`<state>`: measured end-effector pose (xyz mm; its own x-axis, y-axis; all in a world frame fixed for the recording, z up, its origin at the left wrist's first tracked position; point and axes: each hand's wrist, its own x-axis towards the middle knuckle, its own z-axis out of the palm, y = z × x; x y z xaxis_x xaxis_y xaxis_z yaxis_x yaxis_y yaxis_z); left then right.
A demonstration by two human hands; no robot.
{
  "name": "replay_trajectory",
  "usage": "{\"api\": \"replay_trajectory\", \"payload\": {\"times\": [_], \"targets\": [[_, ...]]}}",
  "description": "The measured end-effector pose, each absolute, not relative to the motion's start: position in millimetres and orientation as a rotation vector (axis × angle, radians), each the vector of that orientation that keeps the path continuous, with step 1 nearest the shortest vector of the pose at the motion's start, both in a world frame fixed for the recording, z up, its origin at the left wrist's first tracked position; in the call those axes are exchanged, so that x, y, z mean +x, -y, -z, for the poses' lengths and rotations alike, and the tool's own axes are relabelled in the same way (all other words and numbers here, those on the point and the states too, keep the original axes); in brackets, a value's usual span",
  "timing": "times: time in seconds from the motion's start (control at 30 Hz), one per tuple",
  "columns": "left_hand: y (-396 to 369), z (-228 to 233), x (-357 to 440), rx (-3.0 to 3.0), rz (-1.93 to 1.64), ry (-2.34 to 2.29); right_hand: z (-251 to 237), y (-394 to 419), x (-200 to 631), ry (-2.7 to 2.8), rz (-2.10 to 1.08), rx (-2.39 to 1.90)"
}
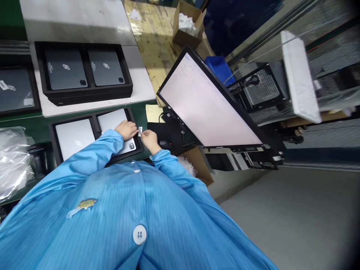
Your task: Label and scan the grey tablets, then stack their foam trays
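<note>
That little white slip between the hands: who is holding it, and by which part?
Both hands pinch the small white label: left hand at its left edge, right hand at its right edge.

The print on the small white label point(140, 131) is too small to read. The blue sleeve point(95, 153) hides the near part of the silver tablet point(114, 120). The left edge cuts off a dark tablet point(14, 92).

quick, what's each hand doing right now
Left hand: closed, pinching one end of a small white label above the silver tablet.
Right hand: closed, pinching the label's other end.
</note>
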<state>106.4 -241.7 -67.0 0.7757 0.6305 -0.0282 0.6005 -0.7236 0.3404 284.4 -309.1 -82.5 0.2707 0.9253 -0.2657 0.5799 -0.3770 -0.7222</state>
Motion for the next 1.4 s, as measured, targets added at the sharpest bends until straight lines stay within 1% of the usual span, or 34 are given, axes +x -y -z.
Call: {"api": "replay_trajectory", "payload": {"times": [0.07, 0.17, 0.23, 0.3, 0.37, 0.53, 0.6, 0.67, 0.7, 0.77, 0.83, 0.87, 0.97, 1.0, 1.07, 1.17, 1.23, 1.3, 1.4], "targets": [[246.2, 57.6, 86.7, 2.63, -0.287, -0.97, 81.0, 299.8, 265.2, 1.437, -1.032, -2.003], [259.5, 49.4, 51.6, 2.577, -0.557, -1.047, 78.8, 292.4, 234.8, 1.725, -1.132, -2.015], [268.7, 48.3, 33.9, 2.548, -0.722, -1.061, 75.8, 291.1, 220.0, 1.947, -1.072, -2.117], [277.2, 50.7, 26.2, 2.522, -0.807, -1.06, 71.4, 292.1, 214.4, 2.088, -0.982, -2.206], [286.6, 56.6, 28.3, 2.499, -0.722, -1.04, 66.9, 295.6, 219.8, 2.13, -0.914, -2.224], [327.1, 76.1, 35.6, 2.374, 0.043, -0.996, 69.3, 317.4, 264.5, 1.942, -0.77, -2.138], [351.0, 77.6, 19.9, 2.311, 0.138, -1.056, 78.4, 331.5, 280.2, 1.879, -0.745, -2.074], [376.9, 73.6, -9.6, 2.256, 0.019, -1.285, 89.8, 346.9, 287.2, 1.852, -0.768, -2.022], [389.5, 70.2, -27.8, 2.206, -0.086, -1.494, 95.5, 354.3, 287.3, 1.849, -0.8, -2.004], [410.6, 62.3, -65.3, 1.978, -0.293, -2.053, 105.3, 366.2, 282.4, 1.833, -0.883, -2.007], [423.0, 55.2, -97.2, 1.554, -0.314, -2.46, 112.2, 372.9, 275.0, 1.791, -0.939, -2.073], [425.5, 52.0, -109.1, 1.321, -0.232, -2.523, 114.4, 374.2, 271.9, 1.772, -0.944, -2.109], [423.0, 42.1, -126.2, 0.931, 0.121, -2.358, 116.6, 374.5, 269.2, 1.768, -0.894, -2.106], [421.3, 38.0, -126.4, 0.907, 0.192, -2.326, 115.7, 374.3, 270.8, 1.776, -0.868, -2.056], [419.3, 27.8, -121.9, 0.931, 0.226, -2.368, 111.2, 373.5, 276.4, 1.762, -0.798, -1.934], [415.1, 10.4, -112.1, 0.947, 0.107, -2.472, 96.9, 363.4, 285.8, 1.7, -0.672, -1.788], [400.6, -0.7, -109.8, 0.996, -0.007, -2.536, 83.1, 342.4, 289.1, 1.689, -0.621, -1.726], [368.5, -11.1, -113.7, 1.101, -0.124, -2.594, 68.2, 304.9, 288.1, 1.697, -0.594, -1.677], [287.9, -25.5, -130.2, 1.269, -0.26, -2.647, 48.5, 220.5, 278.6, 1.707, -0.559, -1.635]]}}
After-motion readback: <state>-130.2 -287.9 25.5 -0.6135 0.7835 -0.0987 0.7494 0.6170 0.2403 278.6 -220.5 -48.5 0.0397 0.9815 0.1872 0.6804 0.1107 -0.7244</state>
